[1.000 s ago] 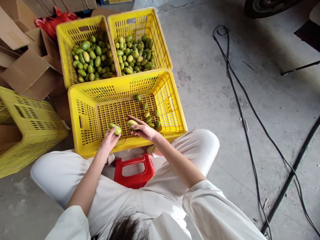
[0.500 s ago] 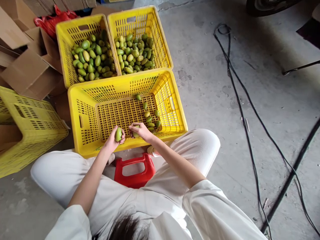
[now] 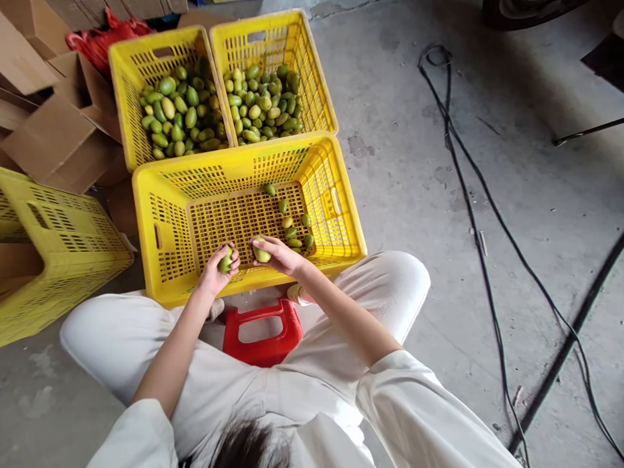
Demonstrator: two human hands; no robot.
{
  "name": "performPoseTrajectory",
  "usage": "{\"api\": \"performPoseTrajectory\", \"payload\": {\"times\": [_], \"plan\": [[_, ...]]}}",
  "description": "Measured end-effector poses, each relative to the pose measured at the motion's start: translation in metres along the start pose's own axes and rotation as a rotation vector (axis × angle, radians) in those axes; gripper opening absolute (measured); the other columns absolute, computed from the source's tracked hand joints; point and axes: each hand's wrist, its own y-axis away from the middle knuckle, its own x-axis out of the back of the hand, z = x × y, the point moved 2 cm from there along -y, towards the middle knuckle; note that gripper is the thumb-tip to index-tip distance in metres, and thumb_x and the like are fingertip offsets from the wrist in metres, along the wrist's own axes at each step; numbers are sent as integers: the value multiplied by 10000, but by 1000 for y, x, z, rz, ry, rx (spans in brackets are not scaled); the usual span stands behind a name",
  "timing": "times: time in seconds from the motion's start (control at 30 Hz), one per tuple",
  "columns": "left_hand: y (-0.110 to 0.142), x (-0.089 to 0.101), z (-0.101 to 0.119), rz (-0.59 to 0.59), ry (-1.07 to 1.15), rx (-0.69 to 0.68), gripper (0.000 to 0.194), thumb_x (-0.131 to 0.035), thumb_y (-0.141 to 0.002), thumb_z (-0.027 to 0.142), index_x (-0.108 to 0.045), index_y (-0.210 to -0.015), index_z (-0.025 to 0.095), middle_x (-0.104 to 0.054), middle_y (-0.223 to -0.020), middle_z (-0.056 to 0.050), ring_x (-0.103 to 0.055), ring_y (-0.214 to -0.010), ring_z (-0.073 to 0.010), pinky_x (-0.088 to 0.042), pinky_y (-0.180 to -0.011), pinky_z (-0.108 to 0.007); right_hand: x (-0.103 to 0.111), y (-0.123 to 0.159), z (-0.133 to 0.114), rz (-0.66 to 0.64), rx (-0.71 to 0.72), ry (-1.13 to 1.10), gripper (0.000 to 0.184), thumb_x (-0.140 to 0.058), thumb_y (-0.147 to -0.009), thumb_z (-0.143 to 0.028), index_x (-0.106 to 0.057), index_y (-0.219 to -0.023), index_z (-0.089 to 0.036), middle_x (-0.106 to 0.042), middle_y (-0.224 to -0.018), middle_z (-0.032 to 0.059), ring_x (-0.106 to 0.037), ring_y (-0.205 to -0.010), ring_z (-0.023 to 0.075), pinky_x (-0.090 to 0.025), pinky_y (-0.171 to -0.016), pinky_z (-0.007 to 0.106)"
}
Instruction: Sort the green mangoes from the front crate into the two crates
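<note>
My left hand is closed around a green oval fruit, which looks like a small mango. In my right hand is a second, paler green fruit, gripped by the fingers and thumb. Both hands are over the near side of a large yellow plastic crate, a short gap between them. Several green and yellowish fruits lie on the right part of that crate's slatted floor. My fingers hide parts of the held fruits.
Behind stand two yellow crates, left and right, each holding many green fruits. Another yellow crate and open cardboard boxes are at left. A red plastic stool is between my legs. Black cables cross the floor at right.
My right hand has turned, showing more of its fruit. The left hand has shifted slightly left, and its fruit is tilted more. The fruits in the crates have stayed put.
</note>
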Motion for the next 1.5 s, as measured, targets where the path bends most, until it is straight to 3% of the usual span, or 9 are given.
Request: {"api": "performPoseTrajectory", "payload": {"times": [0.23,0.5,0.6,0.73,0.9,1.03,1.2,1.37,1.5], "plan": [[-1,-1,-4,26,-138,6,192,-711,-774,314,-587,-811,171,-493,-607,34,-457,-449,-65,-322,-377,-167,5,-5,8,108,-10,111,325,-761,-668,-355,-506,-795,-200,-543,-565,-56,-444,-399,69,-200,-328,166],[0,-2,0,131,78,19,193,-619,-817,213,-630,-993,134,-676,-946,-94,-649,-838,-178,-525,-720,-302,8,-5,-4,166,83,-201,385,-623,-698,-146,-546,-1063,-237,-624,-807,-29,-621,-699,126,-524,-639,255],[2,-3,1,99,29,-9,151,-680,-770,168,-615,-906,150,-639,-781,-35,-609,-676,-126,-489,-631,-258,7,-3,-5,131,90,-173,355,-703,-709,-200,-553,-1029,-236,-595,-767,-39,-603,-665,116,-521,-618,245],[3,-3,-1,-3,-13,-5,167,-714,-744,163,-548,-759,161,-400,-525,77,-393,-425,-45,-374,-483,-192,6,-2,-1,137,107,-144,389,-799,-600,-210,-501,-849,-214,-537,-667,-71,-511,-520,68,-365,-432,160],[-2,0,-5,37,-17,27,255,-635,-845,363,-579,-735,139,-399,-486,55,-377,-397,-58,-342,-436,-196,5,-4,3,90,66,-84,351,-779,-665,-330,-474,-784,-203,-508,-590,-72,-379,-408,33,-152,-351,141],[-4,3,-2,168,138,8,308,-495,-894,405,-626,-872,127,-611,-683,-53,-604,-628,-152,-507,-583,-277,6,-5,0,130,11,-194,227,-606,-825,-415,-532,-862,-204,-565,-648,-26,-499,-487,91,-362,-386,177],[-4,4,2,250,116,3,136,-615,-813,185,-609,-947,161,-676,-900,-63,-669,-871,-183,-551,-741,-316,7,-4,-5,142,55,-284,234,-510,-825,-190,-556,-1053,-219,-654,-866,10,-627,-708,156,-581,-659,345],[-3,2,2,122,45,-51,132,-706,-769,153,-584,-821,160,-576,-676,17,-568,-586,-76,-471,-568,-192,5,-1,-3,144,113,-212,303,-722,-707,-154,-572,-962,-219,-603,-779,-46,-601,-668,102,-572,-726,295],[0,3,1,100,113,22,220,-563,-876,309,-548,-717,158,-355,-483,70,-331,-373,-45,-306,-393,-176,6,-2,2,102,18,-221,304,-793,-691,-255,-517,-806,-202,-539,-661,-76,-468,-499,45,-484,-528,186]]}}
